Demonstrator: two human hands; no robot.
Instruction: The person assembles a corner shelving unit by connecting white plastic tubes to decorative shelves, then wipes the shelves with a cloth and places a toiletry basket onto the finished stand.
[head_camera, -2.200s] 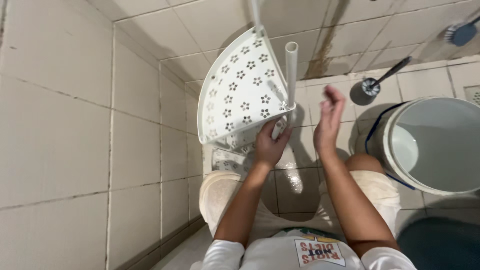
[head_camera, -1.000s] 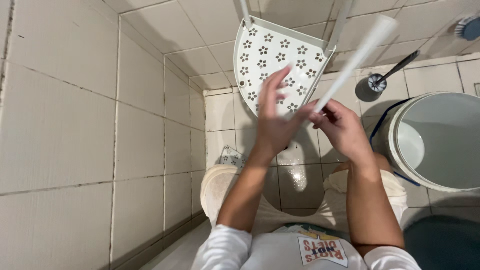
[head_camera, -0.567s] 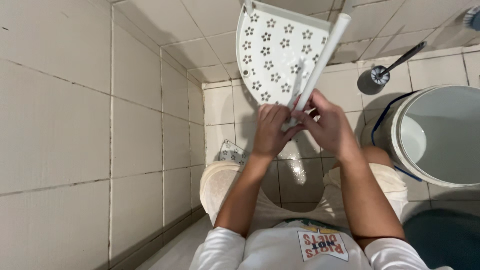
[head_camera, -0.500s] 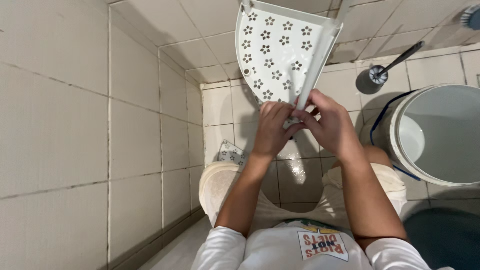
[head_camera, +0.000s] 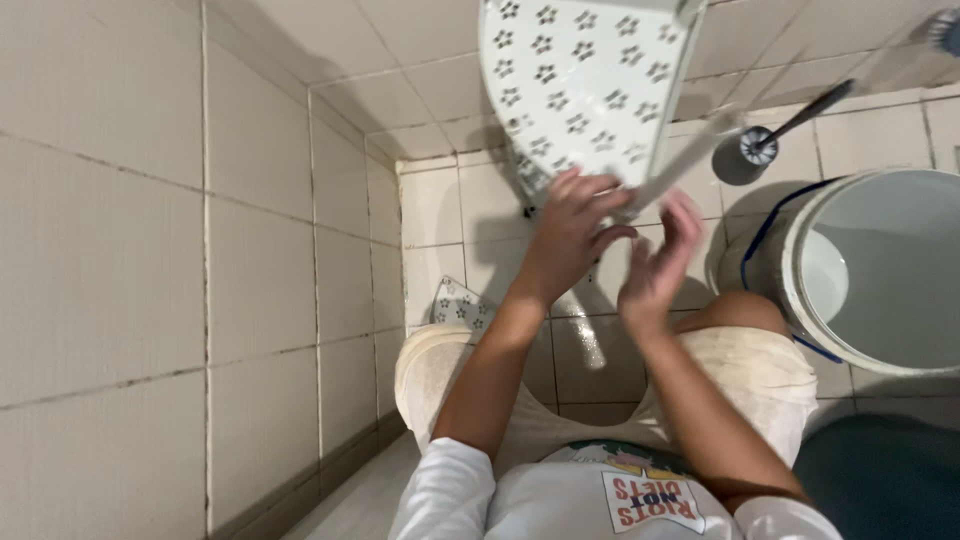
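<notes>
A white corner shelf (head_camera: 585, 70) with flower-shaped holes is tilted up in front of the tiled corner. A white plastic tube (head_camera: 690, 165), blurred, slants from the shelf's lower edge up to the right. My left hand (head_camera: 570, 235) grips the tube's lower end where it meets the shelf's edge, fingertips against the shelf. My right hand (head_camera: 660, 262) hovers just right of it, fingers spread, palm facing the left hand, holding nothing. My knees are below, in a crouch.
A second perforated shelf piece (head_camera: 455, 300) lies on the floor by my left knee. A white bucket (head_camera: 800, 300) with a blue handle stands at the right. A toilet brush in its holder (head_camera: 745, 150) stands behind it. A dark mat (head_camera: 880, 470) lies bottom right. Tiled wall fills the left.
My right hand has let go of the tube and pulled back, fingers spread. The tube has tipped further to the right. The shelf has shifted up in view, and my left hand stays at the joint.
</notes>
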